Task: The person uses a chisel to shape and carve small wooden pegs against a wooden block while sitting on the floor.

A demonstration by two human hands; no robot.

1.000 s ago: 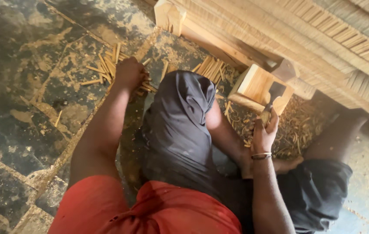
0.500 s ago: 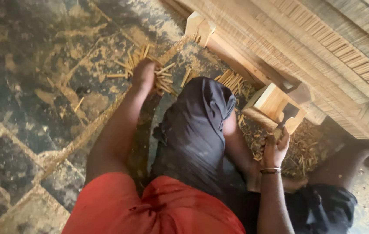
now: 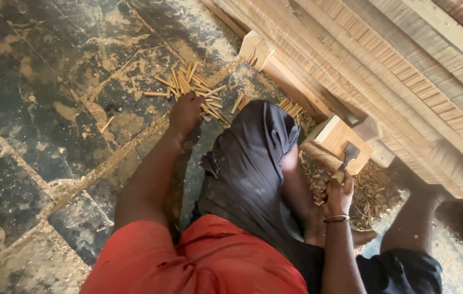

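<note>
My left hand (image 3: 185, 112) reaches out to a loose pile of short wooden sticks (image 3: 194, 91) on the stone floor, fingers resting on the near sticks; whether any is gripped is hidden. My right hand (image 3: 339, 191) is closed around the handle of a small dark-bladed chopping tool (image 3: 349, 155), held upright against a pale wooden block (image 3: 336, 136). A dark cloth covers my raised knee (image 3: 253, 158) between the two arms. More sticks (image 3: 291, 108) lie behind the knee.
Long wooden planks and battens (image 3: 384, 60) run diagonally along the right. A small wood offcut (image 3: 255, 49) lies at their edge. Wood shavings (image 3: 373, 196) heap around the block and my bare foot (image 3: 345, 237). Dusty stone floor (image 3: 41, 125) fills the left.
The view has shifted, so everything sits further right. My left hand stays on the stick pile; my right hand keeps the tool at the block, slightly lower.
</note>
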